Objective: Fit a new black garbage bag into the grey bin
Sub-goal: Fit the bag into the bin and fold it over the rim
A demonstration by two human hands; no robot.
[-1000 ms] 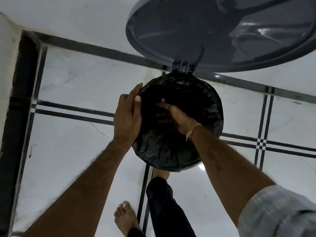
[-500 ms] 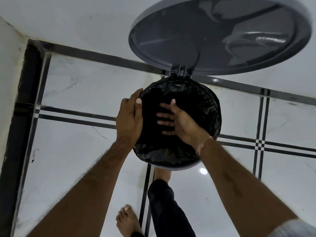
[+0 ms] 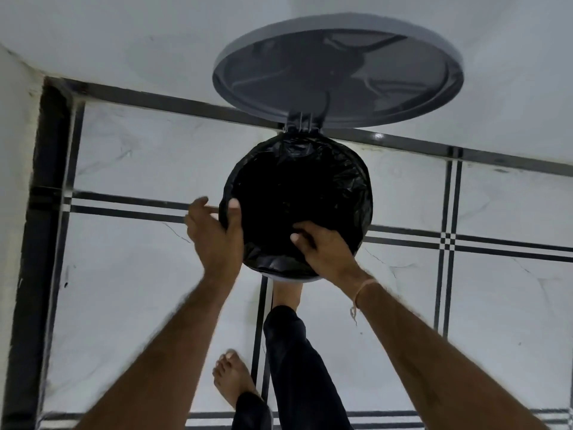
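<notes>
White tiled floor (image 3: 124,290); both hands at bag-lined bin (image 3: 297,276) rim, lid (image 3: 338,72) up.

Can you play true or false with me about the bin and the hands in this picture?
1. The round grey plastic lid stands open. True.
2. The crinkly black plastic garbage bag lies on the floor beside the bin. False: it lines the bin, folded over the rim.
3. The right hand is on the near edge of the bag. True.
4. The left hand is touching the lid. False: it is at the bag's left edge, thumb against the plastic.
5. A bare foot reaches the bin's base. True.
</notes>
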